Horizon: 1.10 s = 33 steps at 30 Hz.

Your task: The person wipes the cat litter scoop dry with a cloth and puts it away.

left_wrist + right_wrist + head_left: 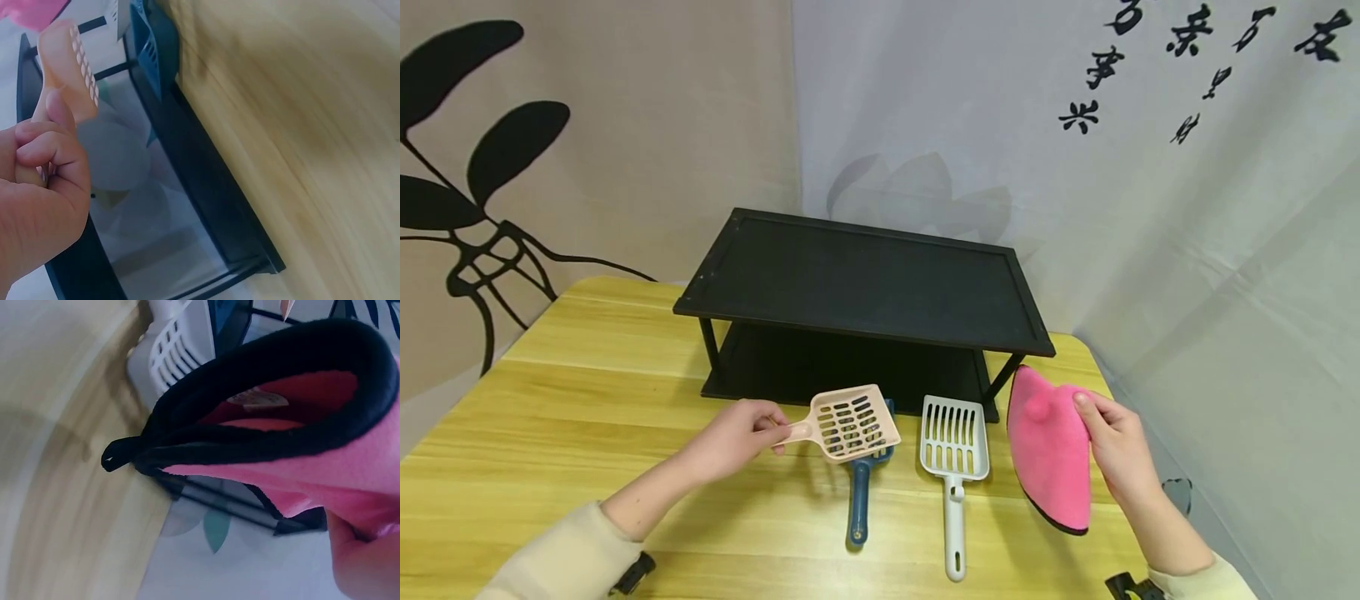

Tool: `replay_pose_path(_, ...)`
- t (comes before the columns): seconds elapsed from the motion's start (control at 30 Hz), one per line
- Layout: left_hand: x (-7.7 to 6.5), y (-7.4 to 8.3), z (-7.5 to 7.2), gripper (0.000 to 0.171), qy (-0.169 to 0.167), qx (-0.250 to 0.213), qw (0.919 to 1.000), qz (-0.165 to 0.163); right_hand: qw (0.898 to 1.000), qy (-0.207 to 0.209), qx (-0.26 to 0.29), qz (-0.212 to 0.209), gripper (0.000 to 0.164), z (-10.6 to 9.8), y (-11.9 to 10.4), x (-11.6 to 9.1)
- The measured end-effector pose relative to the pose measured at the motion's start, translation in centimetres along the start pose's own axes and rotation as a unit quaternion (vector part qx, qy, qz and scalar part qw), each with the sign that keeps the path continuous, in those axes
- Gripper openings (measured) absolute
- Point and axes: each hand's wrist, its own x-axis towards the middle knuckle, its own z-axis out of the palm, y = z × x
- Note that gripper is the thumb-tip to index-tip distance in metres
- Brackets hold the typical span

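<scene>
By its short handle, my left hand (747, 437) pinches a beige litter scoop (855, 423) with a slotted pan. The scoop is held above the table and covers most of the head of a blue litter scoop (860, 504) beneath it. To the right of that one lies a light grey litter scoop (953, 483), slotted end toward the shelf. My right hand (1118, 446) grips a pink cloth piece (1048, 450) with black edging. In the right wrist view, the pink cloth (369, 469) shows as a hollow pouch with a black-bound opening and a small loop.
A black two-level shelf (865, 279) stands at the back of the wooden table (625, 375), its lower board just behind the scoops. Pale printed curtains (925, 100) hang behind and to the right of the table.
</scene>
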Motion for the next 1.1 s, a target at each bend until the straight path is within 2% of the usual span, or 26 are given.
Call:
replay_pose_path(0.27, 0.7, 0.9, -0.1, 0.012, -0.003, 0.001, 1.0, 0.006, 1.0, -0.016, 0.004, -0.005, 0.024, 2.0, -1.9, -0.5)
replay_pose_path(0.43, 1.0, 1.9, 0.0, 0.012, -0.015, 0.0, 0.9997, 0.019, 0.999, -0.03, -0.007, -0.017, 0.017, 4.0, -3.2, -0.9)
replay_pose_path(0.57, 1.5, 2.8, 0.4, 0.011, -0.029, -0.002, 0.9993, 0.025, 0.998, -0.049, -0.013, -0.03, 0.027, 5.8, -4.2, -1.2)
replay_pose_path(0.67, 1.8, 3.7, 0.9, 0.01, -0.04, -0.003, 0.9987, 0.033, 0.998, -0.066, -0.014, -0.019, 0.027, 7.0, -4.8, -1.3)
replay_pose_path(0.87, 2.1, 5.5, 1.8, 0.01, -0.058, -0.005, 0.9969, 0.053, 0.996, -0.085, -0.006, -0.013, 0.024, 8.9, -5.5, -1.3)
replay_pose_path(0.97, 2.3, 6.1, 2.2, 0.011, -0.062, -0.001, 0.9962, 0.062, 0.996, -0.089, -0.008, -0.022, 0.022, 9.9, -5.5, -1.3)
replay_pose_path(1.1, 2.5, 6.7, 2.7, 0.011, -0.058, 0.001, 0.9961, 0.067, 0.993, -0.099, -0.042, -0.054, 0.019, 11.4, -5.2, -1.5)
